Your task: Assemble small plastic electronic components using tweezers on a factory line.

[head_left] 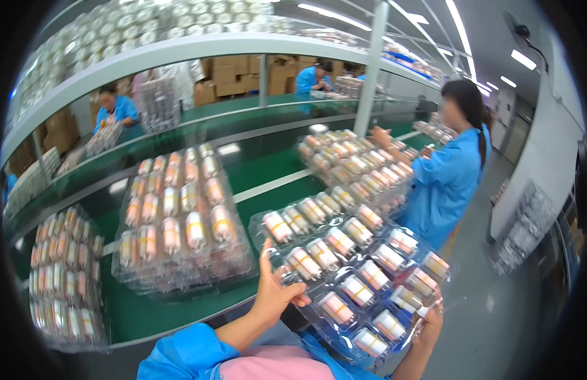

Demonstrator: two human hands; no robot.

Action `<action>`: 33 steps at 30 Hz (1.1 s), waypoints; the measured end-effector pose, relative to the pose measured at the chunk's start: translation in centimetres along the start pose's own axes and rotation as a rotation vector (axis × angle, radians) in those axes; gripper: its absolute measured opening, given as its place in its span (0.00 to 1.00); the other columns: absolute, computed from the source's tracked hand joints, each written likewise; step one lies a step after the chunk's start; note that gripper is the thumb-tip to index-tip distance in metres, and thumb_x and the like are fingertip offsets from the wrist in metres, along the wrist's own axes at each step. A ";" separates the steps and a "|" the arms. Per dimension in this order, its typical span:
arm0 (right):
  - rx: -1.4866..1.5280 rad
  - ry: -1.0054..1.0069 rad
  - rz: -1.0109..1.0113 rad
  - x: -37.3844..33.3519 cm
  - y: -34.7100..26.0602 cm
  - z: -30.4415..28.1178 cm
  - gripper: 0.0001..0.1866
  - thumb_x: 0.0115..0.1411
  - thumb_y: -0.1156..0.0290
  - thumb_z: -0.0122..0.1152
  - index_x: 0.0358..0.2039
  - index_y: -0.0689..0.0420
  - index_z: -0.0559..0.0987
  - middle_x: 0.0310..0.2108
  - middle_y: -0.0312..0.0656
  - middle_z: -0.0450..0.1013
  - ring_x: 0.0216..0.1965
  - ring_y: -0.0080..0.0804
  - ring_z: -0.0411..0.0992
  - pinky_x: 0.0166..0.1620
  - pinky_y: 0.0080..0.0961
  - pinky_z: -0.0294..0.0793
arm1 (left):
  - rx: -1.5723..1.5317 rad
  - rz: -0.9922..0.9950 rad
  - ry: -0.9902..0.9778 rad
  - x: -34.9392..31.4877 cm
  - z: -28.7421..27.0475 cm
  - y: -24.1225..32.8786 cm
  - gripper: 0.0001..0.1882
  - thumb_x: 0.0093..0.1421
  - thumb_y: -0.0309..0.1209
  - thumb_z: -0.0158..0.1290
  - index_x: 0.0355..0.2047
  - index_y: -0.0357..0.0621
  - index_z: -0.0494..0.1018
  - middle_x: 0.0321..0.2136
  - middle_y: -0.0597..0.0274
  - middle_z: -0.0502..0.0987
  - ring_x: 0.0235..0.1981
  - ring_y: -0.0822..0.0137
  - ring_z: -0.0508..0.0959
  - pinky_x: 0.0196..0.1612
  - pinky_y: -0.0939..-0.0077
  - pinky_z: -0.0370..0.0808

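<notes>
Left hand (274, 291): grasping the clear tray (334, 277) by its left side, thumb over the top, other fingers at the edge.
Right hand (430, 323): grasping the tray's lower right edge; partly hidden behind plastic, so I cannot tell how every finger lies.
Tray: tilted, held up in front of the body; whether its far side touches the stack behind, I cannot tell.
Rolls (358, 290): pink and white with yellow bands; every pocket that shows looks filled, so this tray seems complete.
Left undone: the tray is in both hands, not set down.
Middle stack (179, 273): filled trays piled on the green bench (141, 320), apparently done.
Left stack (78, 346): also piled with filled trays.
Far stack (393, 202): more filled trays, just beyond the held one.
Co-worker (445, 183): in blue, standing at the right beside the far stack; their progress is unclear.
</notes>
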State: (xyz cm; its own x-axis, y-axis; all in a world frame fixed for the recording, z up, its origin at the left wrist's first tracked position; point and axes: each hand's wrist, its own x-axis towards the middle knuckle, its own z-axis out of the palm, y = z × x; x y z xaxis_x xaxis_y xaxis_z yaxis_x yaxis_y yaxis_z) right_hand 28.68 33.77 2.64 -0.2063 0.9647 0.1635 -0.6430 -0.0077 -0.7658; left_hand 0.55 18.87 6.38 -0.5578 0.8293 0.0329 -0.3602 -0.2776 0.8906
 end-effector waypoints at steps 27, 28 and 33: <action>0.238 -0.761 0.268 3.0 2.7 22.3 0.23 0.58 0.67 0.52 0.54 0.61 0.67 0.47 0.47 0.70 0.47 0.38 0.71 0.49 0.38 0.74 | 0.064 0.596 0.343 -14.2 -9.5 23.4 0.53 0.46 0.16 0.49 0.64 0.62 0.30 0.46 0.45 0.68 0.17 0.62 0.77 0.16 0.74 0.74; 0.336 -0.853 0.425 2.9 3.8 23.5 0.23 0.58 0.67 0.52 0.54 0.61 0.67 0.47 0.47 0.70 0.47 0.37 0.71 0.49 0.38 0.74 | 0.103 0.588 0.375 -15.2 -10.9 24.7 0.53 0.46 0.17 0.50 0.64 0.62 0.30 0.43 0.46 0.70 0.17 0.62 0.77 0.17 0.73 0.74; 0.404 -0.935 0.444 -9.4 9.4 35.1 0.20 0.64 0.69 0.47 0.56 0.54 0.65 0.36 0.36 0.71 0.36 0.19 0.71 0.38 0.21 0.74 | 0.298 0.631 0.662 -23.0 -19.8 29.3 0.49 0.49 0.20 0.53 0.64 0.59 0.38 0.37 0.50 0.73 0.20 0.65 0.77 0.20 0.74 0.74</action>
State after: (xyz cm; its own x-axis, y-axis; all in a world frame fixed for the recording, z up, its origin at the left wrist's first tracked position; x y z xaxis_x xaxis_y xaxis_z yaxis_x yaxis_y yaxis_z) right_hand -1.35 15.41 15.76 -0.8434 0.2778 0.4599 -0.5320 -0.5523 -0.6418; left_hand -12.03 -17.93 22.70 -0.9256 0.1017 0.3645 0.3053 -0.3685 0.8781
